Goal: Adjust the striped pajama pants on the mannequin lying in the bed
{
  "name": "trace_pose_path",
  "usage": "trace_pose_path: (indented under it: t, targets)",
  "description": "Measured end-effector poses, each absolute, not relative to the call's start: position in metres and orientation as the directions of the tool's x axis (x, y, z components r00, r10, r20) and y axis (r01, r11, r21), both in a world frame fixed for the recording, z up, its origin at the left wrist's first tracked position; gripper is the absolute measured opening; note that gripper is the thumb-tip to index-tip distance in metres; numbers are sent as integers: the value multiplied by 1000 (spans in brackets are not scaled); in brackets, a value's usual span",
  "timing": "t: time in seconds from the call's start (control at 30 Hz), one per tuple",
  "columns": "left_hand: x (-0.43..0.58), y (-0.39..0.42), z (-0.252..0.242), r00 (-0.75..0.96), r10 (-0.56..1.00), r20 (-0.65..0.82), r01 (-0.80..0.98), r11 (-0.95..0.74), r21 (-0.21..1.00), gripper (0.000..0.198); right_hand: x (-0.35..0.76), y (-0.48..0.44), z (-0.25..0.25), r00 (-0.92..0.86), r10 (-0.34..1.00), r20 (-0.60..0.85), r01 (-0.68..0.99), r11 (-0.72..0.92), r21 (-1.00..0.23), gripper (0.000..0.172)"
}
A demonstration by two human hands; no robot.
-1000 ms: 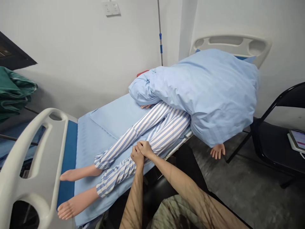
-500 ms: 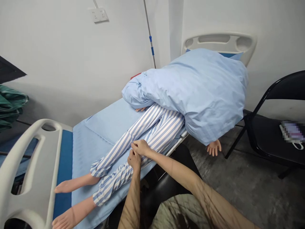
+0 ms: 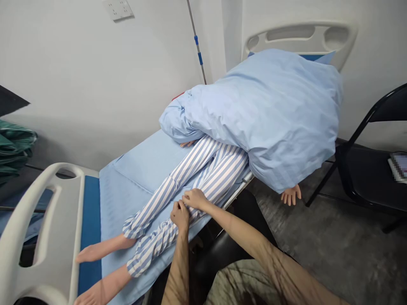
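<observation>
My left hand (image 3: 180, 215) is closed, knuckles up, over the near knee of a life-size mannequin lying on a bed. Just beside and beyond it, my right hand (image 3: 195, 199) is closed too, its fingers curled by the same knee. Whatever the fingers hold, if anything, is hidden. The mannequin wears blue-and-white striped trousers (image 3: 222, 169), bunched at the shins. Its bare feet (image 3: 104, 249) point to the bed's foot end. A light blue quilt (image 3: 270, 110) covers its upper body, and one mannequin hand (image 3: 291, 195) hangs out below the quilt's near edge.
The bed's grey footboard (image 3: 57, 237) stands at the left, the headboard (image 3: 295, 34) at the back right. A black chair (image 3: 375, 173) is at the right with a blurred item on its seat. A thin pole (image 3: 197, 46) rises behind the bed, and green folded fabric (image 3: 14, 148) lies far left.
My right hand has shifted slightly right, off the gap between the legs and toward the near knee. My left hand stays nearly in place. The view has tilted a little.
</observation>
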State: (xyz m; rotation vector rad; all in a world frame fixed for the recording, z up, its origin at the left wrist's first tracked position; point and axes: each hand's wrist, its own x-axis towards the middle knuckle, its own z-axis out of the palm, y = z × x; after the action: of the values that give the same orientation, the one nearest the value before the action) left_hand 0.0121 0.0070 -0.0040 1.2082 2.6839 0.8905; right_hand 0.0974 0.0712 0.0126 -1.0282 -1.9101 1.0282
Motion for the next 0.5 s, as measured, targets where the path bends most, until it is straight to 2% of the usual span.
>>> trace_pose_path:
  t: [0.1, 0.3, 0.37, 0.43, 0.5]
  targets:
    - [16, 6, -1, -707, 695, 132, 621, 521, 586, 33, 96, 72, -2, -394, 891, 226, 357, 375, -856, 30]
    - [15, 5, 2, -696, 707, 125, 621, 505, 600, 32, 94, 67, -2, -381, 894, 237, 328, 370, -869, 29]
    - [14, 6, 4, -709, 697, 108, 577, 485, 657, 31, 96, 68, 1, -367, 898, 241, 334, 369, -867, 31]
    - [15, 12, 9, -753, 657, 31, 416, 439, 796, 28, 98, 69, 4, -353, 906, 233, 320, 351, -880, 33]
    - [20, 20, 18, -741, 656, -145, 134, 355, 925, 24, 102, 72, 7, -347, 918, 194, 267, 295, -918, 35]
